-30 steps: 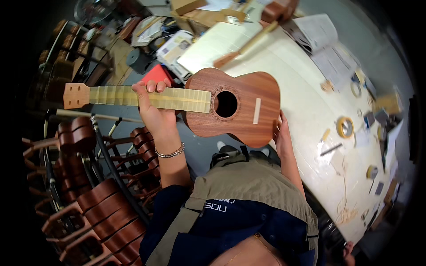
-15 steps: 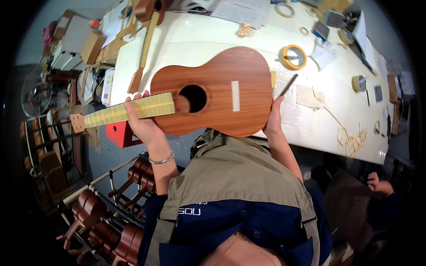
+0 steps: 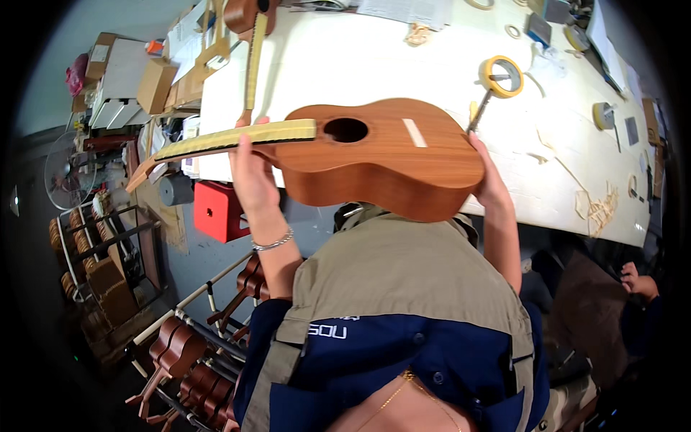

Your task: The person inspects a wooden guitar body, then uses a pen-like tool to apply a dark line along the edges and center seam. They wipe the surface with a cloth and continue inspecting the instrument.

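White worktop (image 3: 360, 65) spreads ahead. Left hand (image 3: 252, 176) wraps fingers around the ukulele (image 3: 374, 155) neck; right hand (image 3: 489, 183) cups its lower bout, fingers hidden. Held above the worktop's near edge, its body could knock the yellow tape roll (image 3: 502, 75).

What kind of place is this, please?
Probably an instrument workshop. The left hand and right hand hold an unstrung ukulele over a white workbench with tape rolls; racks of similar instrument bodies stand at lower left.
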A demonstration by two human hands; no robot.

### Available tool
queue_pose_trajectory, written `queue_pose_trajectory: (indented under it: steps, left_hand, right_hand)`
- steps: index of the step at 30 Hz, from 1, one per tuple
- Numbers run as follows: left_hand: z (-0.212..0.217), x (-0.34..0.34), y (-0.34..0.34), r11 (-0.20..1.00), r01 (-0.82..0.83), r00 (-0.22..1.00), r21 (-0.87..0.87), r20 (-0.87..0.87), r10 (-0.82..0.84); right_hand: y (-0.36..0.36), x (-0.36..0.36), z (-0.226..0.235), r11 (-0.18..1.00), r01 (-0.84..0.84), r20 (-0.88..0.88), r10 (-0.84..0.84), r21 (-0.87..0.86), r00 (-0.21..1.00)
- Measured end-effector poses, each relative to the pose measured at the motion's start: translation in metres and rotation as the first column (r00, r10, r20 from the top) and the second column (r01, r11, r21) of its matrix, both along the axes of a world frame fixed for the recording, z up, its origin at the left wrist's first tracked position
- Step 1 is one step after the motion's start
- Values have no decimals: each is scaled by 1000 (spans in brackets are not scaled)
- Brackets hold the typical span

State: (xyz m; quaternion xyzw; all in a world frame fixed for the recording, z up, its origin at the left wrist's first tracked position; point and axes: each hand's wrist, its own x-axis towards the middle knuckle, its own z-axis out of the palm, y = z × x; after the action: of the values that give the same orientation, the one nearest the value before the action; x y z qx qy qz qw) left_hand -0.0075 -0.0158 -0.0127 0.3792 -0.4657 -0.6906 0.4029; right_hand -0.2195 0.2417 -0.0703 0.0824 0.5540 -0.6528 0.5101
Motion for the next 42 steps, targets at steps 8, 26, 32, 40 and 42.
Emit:
queue_pose_trajectory:
  steps: [8, 26, 32, 40, 42]
  left_hand:
    - [14, -7, 24, 971, 29, 992, -239, 128, 2]
    - [49, -20, 33, 796, 304, 929, -523, -22, -369]
    - [48, -18, 35, 814, 281, 943, -508, -11, -332]
    - [15, -6, 27, 983, -59, 982, -173, -189, 26]
    - [5, 2, 23, 987, -100, 982, -123, -173, 78]
  right_hand:
    - [17, 2, -29, 984, -98, 117, 81, 150, 990]
    - [0, -10, -64, 949, -179, -581, -6, -260, 814]
    - [5, -4, -102, 970, -170, -672, 9, -175, 740]
    - [-9, -5, -38, 979, -203, -769, 106, -31, 630]
    - [-11, -3, -26, 978, -209, -765, 126, -11, 631]
